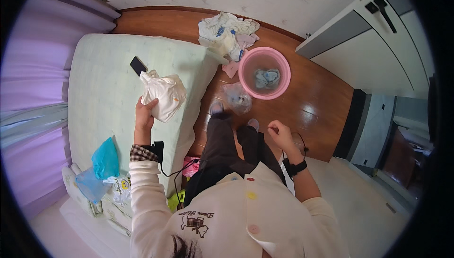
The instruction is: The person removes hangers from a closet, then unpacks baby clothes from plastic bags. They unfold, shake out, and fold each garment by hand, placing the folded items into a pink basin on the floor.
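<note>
My left hand [145, 112] grips the near edge of a white folded cloth garment [165, 93] with a small orange mark, held over the bed [103, 55] with its pale green sheet. Beside the garment's far corner lies a black smartphone [138, 66]. My right hand [280, 132] hangs over the floor at the right, its fingers curled; nothing shows in it. Ahead on the wooden floor stands a pink plastic tub [265, 73] with a light blue cloth [267, 78] at its bottom. A pile of white and pink clothes [227, 32] lies by the wall, beyond the tub.
A clear plastic bag [237, 97] lies on the floor between my feet and the tub. Blue plastic bags [105, 158] rest on the bed's near left corner. A white door [369, 45] stands at the right, purple curtains [35, 80] hang at the left. Cables run from both wrists.
</note>
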`<action>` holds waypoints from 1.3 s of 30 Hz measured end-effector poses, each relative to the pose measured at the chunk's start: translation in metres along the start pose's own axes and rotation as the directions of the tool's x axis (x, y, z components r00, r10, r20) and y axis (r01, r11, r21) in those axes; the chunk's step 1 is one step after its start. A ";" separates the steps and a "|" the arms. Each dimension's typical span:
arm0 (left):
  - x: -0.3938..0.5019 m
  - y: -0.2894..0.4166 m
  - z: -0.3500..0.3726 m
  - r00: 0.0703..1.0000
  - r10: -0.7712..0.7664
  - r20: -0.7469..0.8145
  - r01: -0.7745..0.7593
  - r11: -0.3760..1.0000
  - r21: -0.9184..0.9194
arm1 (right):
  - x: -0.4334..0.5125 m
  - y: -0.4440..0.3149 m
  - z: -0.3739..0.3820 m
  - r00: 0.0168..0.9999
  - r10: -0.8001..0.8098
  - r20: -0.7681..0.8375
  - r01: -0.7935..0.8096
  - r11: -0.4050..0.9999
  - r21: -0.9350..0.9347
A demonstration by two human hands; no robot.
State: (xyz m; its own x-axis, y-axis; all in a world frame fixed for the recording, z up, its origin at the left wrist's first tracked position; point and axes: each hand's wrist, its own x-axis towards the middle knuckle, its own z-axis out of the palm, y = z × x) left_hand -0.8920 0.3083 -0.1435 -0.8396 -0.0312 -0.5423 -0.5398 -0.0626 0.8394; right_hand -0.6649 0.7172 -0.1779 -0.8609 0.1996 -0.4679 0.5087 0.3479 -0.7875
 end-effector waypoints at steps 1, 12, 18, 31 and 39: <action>0.018 0.000 0.003 1.000 -0.010 0.027 0.011 1.000 -0.030 | 0.010 0.002 -0.001 1.000 0.002 0.000 -0.002 1.000 0.005; 0.234 0.008 0.053 0.864 -0.336 0.374 0.381 0.923 -0.051 | 0.142 -0.042 0.037 0.944 0.328 -0.042 -0.331 0.935 -0.126; 0.240 0.052 0.054 0.842 -0.386 0.377 0.412 0.911 0.011 | 0.225 -0.119 0.097 0.964 0.203 0.173 -0.197 0.979 -0.052; 0.094 0.086 0.004 0.982 -0.103 0.161 0.150 0.937 -0.315 | 0.243 -0.258 0.185 0.784 -0.015 0.620 -0.523 0.522 0.674; -0.077 0.035 -0.027 1.000 0.023 0.012 0.000 0.451 -0.893 | 0.141 -0.268 0.194 0.601 -0.185 0.777 -0.604 0.532 0.593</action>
State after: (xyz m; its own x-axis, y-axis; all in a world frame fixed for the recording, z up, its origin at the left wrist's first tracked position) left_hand -0.8445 0.2817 -0.0733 -0.8527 -0.0208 -0.5220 -0.1897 -0.9186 0.3466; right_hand -0.9215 0.4742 -0.1106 -0.6072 -0.6564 -0.4477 0.7940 -0.4793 -0.3741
